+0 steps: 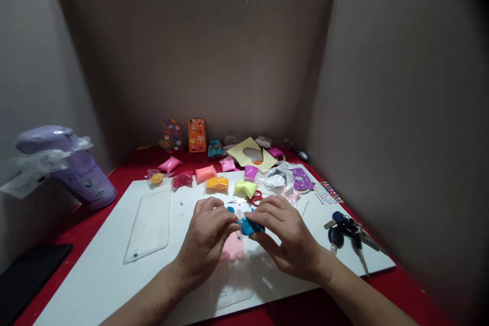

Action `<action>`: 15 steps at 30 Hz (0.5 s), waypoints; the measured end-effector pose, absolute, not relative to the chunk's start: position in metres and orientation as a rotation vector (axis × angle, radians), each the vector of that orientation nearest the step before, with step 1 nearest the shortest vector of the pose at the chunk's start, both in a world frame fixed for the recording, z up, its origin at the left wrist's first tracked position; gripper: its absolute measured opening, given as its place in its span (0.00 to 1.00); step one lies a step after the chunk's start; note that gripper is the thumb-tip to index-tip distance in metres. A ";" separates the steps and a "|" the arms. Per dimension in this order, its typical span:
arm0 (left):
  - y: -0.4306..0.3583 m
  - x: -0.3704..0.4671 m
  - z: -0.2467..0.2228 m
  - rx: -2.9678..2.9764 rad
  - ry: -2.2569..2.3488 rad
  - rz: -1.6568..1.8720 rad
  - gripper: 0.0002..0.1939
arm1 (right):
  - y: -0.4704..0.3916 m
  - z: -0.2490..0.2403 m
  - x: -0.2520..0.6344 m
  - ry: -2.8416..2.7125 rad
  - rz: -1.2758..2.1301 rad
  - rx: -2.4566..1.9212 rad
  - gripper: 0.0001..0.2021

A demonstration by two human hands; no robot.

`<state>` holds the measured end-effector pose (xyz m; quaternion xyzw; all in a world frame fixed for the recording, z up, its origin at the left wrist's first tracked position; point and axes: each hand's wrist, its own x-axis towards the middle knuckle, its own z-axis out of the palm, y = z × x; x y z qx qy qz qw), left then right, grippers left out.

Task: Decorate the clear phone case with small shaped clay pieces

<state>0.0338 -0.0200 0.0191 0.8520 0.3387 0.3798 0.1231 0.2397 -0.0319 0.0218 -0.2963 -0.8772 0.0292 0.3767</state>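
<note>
Over the white board (103, 275), my right hand (288, 234) grips a small packet of blue clay (251, 226) between thumb and fingers. My left hand (208, 237) pinches the packet's clear plastic end, close to a small blue piece (230, 210). Beneath my hands lies a clear phone case (233, 293), partly hidden, with pink material (232, 248) on its upper part. Another clear phone case (148, 224) rests to the left, a small dark teal bit at its lower corner. Red-handled scissors (255, 197) lie just beyond my hands.
Several coloured clay packets, including an orange one (217, 183) and a yellow one (245, 189), line the board's far side. Two decorated cases (197, 135) stand behind. Keys (346, 232) and a gem sheet (326, 192) lie right; a purple wrapped item (82, 170) stands left.
</note>
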 end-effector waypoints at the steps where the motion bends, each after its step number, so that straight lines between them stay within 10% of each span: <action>1: -0.020 0.033 0.020 2.442 0.980 1.096 0.07 | -0.032 0.022 0.240 -2.233 0.063 -0.760 0.11; 15: -0.017 0.029 0.036 2.016 0.997 0.946 0.10 | -0.033 0.018 0.236 -2.188 -0.040 -0.737 0.13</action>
